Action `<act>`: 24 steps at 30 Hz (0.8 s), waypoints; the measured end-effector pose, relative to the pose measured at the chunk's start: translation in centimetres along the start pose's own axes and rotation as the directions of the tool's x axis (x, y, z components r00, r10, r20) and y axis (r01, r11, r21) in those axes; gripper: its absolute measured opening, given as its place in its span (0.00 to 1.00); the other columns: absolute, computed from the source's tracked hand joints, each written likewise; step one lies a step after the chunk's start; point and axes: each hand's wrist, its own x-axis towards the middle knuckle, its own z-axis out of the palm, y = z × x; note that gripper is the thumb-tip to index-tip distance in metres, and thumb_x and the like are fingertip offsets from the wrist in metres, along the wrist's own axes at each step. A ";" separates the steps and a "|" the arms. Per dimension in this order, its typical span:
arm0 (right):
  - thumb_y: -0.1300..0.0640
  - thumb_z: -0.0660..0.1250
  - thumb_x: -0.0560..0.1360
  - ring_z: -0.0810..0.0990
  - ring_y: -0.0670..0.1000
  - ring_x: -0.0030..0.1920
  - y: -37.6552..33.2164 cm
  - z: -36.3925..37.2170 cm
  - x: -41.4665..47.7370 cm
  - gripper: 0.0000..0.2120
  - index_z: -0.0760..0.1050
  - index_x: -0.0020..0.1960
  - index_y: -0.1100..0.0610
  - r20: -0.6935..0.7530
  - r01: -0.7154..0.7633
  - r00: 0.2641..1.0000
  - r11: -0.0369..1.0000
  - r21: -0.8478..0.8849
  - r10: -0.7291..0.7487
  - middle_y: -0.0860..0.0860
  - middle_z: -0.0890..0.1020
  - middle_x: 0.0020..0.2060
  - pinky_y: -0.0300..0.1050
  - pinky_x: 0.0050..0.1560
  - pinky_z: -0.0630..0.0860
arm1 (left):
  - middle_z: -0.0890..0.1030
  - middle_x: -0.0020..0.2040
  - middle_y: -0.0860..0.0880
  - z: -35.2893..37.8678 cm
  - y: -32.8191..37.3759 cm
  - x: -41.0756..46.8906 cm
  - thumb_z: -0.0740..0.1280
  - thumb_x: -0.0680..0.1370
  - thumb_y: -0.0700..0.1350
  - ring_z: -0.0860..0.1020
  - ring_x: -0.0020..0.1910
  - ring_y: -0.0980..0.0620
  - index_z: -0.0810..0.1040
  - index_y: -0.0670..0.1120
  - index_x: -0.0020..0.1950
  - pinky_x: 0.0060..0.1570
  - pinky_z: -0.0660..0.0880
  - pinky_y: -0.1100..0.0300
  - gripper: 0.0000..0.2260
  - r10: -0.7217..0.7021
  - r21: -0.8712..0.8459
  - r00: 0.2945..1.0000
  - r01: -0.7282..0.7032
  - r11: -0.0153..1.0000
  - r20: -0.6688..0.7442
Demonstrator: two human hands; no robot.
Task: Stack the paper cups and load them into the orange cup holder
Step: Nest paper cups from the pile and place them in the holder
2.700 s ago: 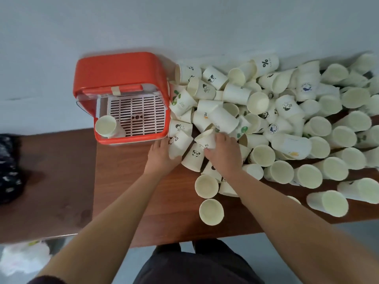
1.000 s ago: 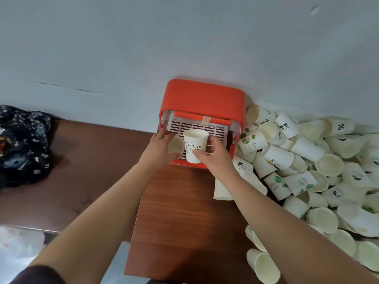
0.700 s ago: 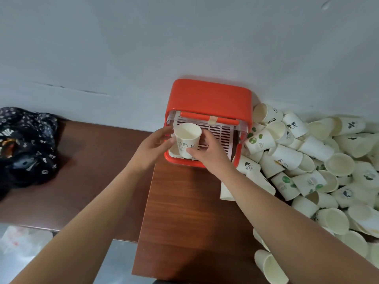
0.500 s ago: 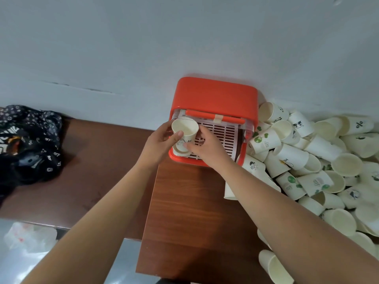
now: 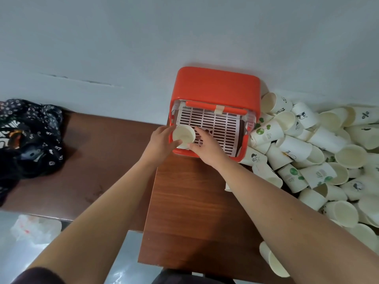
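The orange cup holder (image 5: pixel 217 87) stands against the wall with its front open, showing a white slotted grid (image 5: pixel 217 128). A white paper cup stack (image 5: pixel 183 135) sits mouth-up at the holder's front left corner. My left hand (image 5: pixel 159 143) curls around the stack's left side. My right hand (image 5: pixel 207 147) holds its right side with thumb and fingers. A big heap of loose paper cups (image 5: pixel 320 158) lies to the right of the holder.
The brown wooden table (image 5: pixel 196 206) carries the holder and cups. A lower dark bench (image 5: pixel 92 160) lies to the left with a black patterned cloth (image 5: pixel 26 138) on it. A crumpled plastic bag (image 5: pixel 34 228) lies on the floor below.
Both hands took a cup from the heap, carried it left to the holder and lowered it onto the cup at the front left corner. The view shifted left.
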 end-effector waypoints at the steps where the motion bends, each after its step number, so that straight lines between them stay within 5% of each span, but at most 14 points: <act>1: 0.51 0.68 0.79 0.67 0.51 0.73 0.0 -0.5 -0.4 0.31 0.60 0.79 0.51 -0.030 -0.024 0.999 1.000 0.001 0.024 0.50 0.68 0.75 0.47 0.71 0.66 | 0.74 0.67 0.46 -0.1 0.3 -0.2 0.66 0.79 0.56 0.68 0.69 0.48 0.73 0.49 0.72 0.69 0.69 0.43 0.23 0.000 -0.024 0.999 -0.001 1.000 -0.044; 3: 0.49 0.67 0.79 0.70 0.49 0.71 0.5 -1.8 -2.0 0.29 0.64 0.77 0.52 -0.089 -0.040 0.995 0.998 0.041 0.044 0.48 0.70 0.73 0.45 0.68 0.67 | 0.76 0.60 0.48 -0.4 1.5 -1.2 0.64 0.79 0.59 0.73 0.59 0.54 0.77 0.47 0.63 0.60 0.75 0.54 0.20 -0.014 -0.114 0.985 -0.006 0.993 -0.174; 6: 0.53 0.67 0.79 0.74 0.47 0.65 3.4 -4.2 -6.1 0.19 0.72 0.68 0.54 -0.213 -0.050 0.976 0.999 0.016 0.052 0.48 0.74 0.65 0.38 0.61 0.71 | 0.75 0.56 0.52 0.2 3.2 -4.1 0.65 0.81 0.50 0.76 0.50 0.60 0.77 0.47 0.59 0.46 0.69 0.73 0.10 -0.046 -0.228 0.982 0.003 0.974 -0.184; 10: 0.55 0.69 0.76 0.74 0.53 0.61 9.7 -7.8 -11.3 0.20 0.73 0.66 0.59 -0.501 -0.227 0.861 0.949 -0.220 0.089 0.54 0.72 0.61 0.43 0.59 0.72 | 0.81 0.51 0.53 4.0 3.9 -6.4 0.66 0.80 0.49 0.79 0.51 0.58 0.79 0.49 0.53 0.50 0.73 0.64 0.06 -0.015 -0.209 0.995 0.035 0.977 0.096; 16: 0.47 0.71 0.74 0.72 0.62 0.62 14.4 -8.7 -12.7 0.31 0.66 0.70 0.63 -0.386 -0.393 0.893 0.819 -0.418 0.231 0.61 0.72 0.63 0.56 0.64 0.71 | 0.79 0.60 0.47 12.5 7.2 -5.8 0.65 0.79 0.59 0.77 0.59 0.48 0.76 0.44 0.64 0.56 0.73 0.55 0.22 -0.184 -0.038 0.923 0.208 0.977 0.338; 19: 0.47 0.71 0.75 0.71 0.62 0.63 14.6 -8.5 -12.1 0.31 0.65 0.70 0.63 -0.387 -0.405 0.884 0.845 -0.348 0.263 0.62 0.70 0.64 0.55 0.63 0.70 | 0.76 0.66 0.44 15.7 8.8 -5.2 0.65 0.78 0.63 0.75 0.65 0.45 0.71 0.42 0.71 0.59 0.71 0.53 0.31 -0.264 -0.036 0.881 0.302 0.953 0.391; 24: 0.51 0.72 0.73 0.71 0.61 0.63 14.6 -8.8 -12.1 0.32 0.64 0.71 0.61 -0.404 -0.351 0.884 0.906 -0.235 0.237 0.60 0.70 0.64 0.55 0.61 0.71 | 0.79 0.63 0.45 18.0 9.8 -4.9 0.71 0.75 0.58 0.78 0.60 0.46 0.73 0.43 0.67 0.57 0.75 0.52 0.27 -0.275 -0.023 0.878 0.307 0.951 0.391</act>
